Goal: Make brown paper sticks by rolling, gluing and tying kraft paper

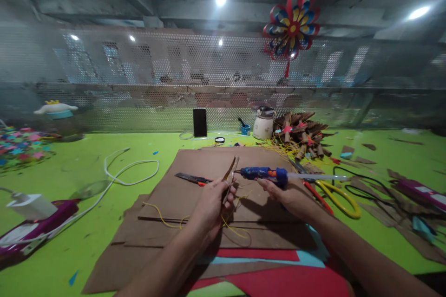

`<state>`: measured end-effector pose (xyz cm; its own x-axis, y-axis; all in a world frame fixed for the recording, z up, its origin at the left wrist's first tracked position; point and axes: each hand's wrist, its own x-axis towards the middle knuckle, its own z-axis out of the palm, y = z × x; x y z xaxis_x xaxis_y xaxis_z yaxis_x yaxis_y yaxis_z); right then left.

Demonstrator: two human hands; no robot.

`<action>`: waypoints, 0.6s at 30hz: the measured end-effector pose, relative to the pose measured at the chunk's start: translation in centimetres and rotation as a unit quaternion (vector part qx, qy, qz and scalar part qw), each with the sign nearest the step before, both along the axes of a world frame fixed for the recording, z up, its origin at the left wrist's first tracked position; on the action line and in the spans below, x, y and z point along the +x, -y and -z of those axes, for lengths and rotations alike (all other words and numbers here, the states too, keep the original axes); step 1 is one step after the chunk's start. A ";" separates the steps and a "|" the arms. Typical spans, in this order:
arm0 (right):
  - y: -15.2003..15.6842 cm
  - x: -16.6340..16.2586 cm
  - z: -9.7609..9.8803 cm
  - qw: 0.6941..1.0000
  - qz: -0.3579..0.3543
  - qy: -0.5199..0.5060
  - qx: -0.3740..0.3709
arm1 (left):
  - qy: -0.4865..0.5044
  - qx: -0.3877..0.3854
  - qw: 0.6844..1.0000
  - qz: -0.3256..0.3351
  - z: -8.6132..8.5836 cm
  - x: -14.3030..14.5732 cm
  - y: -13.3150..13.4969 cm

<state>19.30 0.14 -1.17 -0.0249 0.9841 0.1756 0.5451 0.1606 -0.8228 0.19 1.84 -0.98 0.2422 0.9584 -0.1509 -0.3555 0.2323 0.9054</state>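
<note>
"What's that between the fingers?"

"A small folded piece of brown cardboard [228, 171]. It's up off the work, over the middle of the stack, pinched narrowly in the left hand [211, 202]."

"And the right hand [293, 198]?"

"Wrapped around a blue glue gun [258, 174], its nozzle pointing at the piece. I can't tell from here whether the tip touches. The trigger's hidden too, so I can't say if it's being squeezed."

"So this is the gluing step?"

"I'd judge so: glue going onto that piece, or about to. It calls for a steady left grip, the nozzle kept along the cardboard, and fingertips well away from the hot end."

"What about the yellow string [156, 211]?"

"Some trails loose below the left hand, so I'd mind it catching wet glue. Underneath lie the large cardboard sheets [195, 160], with a utility knife [191, 178] on top, left of the piece."

"And further out?"

"Scissors with a yellow handle [339, 199] beyond the right wrist, red paper [289, 280] at the near edge, and a heap of brown cardboard bits [299, 132] towards the back of the green table [87, 164]."
</note>
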 end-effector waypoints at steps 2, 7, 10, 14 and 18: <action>0.1 -0.1 -0.1 1.000 -0.005 0.003 -0.002 | 0.001 0.001 1.000 -0.001 0.1 -0.1 -0.1; 0.1 -0.2 -0.1 1.000 0.008 0.024 0.008 | 0.004 -0.008 1.000 0.001 0.1 -0.1 -0.1; -0.2 -0.1 -0.2 0.999 0.031 0.012 0.029 | 0.000 -0.007 1.000 0.002 0.0 0.0 0.0; -0.7 0.2 -0.4 0.997 0.055 -0.016 0.053 | 0.009 -0.002 1.000 0.012 0.0 0.0 0.1; -0.9 0.6 -0.3 0.995 0.080 -0.020 0.056 | 0.012 0.000 1.000 0.014 0.2 0.0 0.0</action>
<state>19.94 1.08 -0.89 0.1391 0.9492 0.2824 0.5387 0.1668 -0.8258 0.20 1.88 -1.19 0.2731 0.9511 -0.1444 -0.3704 0.2425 0.8966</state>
